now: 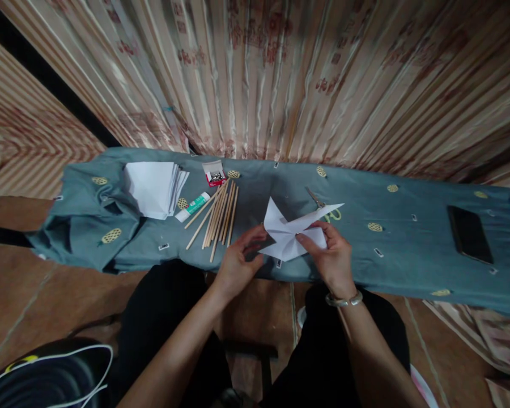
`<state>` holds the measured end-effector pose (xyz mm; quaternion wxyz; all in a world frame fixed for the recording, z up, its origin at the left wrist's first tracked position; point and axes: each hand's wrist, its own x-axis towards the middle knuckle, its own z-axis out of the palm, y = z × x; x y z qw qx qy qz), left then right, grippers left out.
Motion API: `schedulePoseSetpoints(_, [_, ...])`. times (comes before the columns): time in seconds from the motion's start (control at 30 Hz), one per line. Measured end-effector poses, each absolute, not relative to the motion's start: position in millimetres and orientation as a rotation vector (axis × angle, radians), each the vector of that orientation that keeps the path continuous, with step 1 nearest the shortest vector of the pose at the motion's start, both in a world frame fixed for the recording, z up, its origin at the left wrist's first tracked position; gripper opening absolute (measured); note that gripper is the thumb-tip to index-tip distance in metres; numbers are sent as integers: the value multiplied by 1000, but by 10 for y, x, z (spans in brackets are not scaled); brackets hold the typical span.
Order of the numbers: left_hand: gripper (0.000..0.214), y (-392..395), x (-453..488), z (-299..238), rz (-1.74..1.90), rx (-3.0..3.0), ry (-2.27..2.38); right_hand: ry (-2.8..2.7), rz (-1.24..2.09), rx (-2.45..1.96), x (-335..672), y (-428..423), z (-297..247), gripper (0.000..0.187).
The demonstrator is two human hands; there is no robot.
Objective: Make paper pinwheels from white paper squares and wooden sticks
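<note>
Right hand (334, 258) grips the pinwheel (289, 233); left hand (240, 258) half-open at its edge. Scissors (320, 203), partly covered, one o'clock; sticks (218, 218), ten.

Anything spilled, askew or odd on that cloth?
Nothing looks spilled. The grey-blue cloth itself is bunched into folds at its left end, beside the paper stack, though it lies much flatter elsewhere. The wooden sticks are unevenly fanned, and some cross: untidy rather than wrong.
</note>
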<state>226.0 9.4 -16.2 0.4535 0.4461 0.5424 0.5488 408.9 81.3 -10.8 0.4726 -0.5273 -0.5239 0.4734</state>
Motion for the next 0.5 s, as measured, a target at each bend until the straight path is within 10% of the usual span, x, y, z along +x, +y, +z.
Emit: schedulePoseSetpoints(0.5, [41,1051,1519,-399,673,1892,2151,-1360,1181,-1283,4140,682,-57,37])
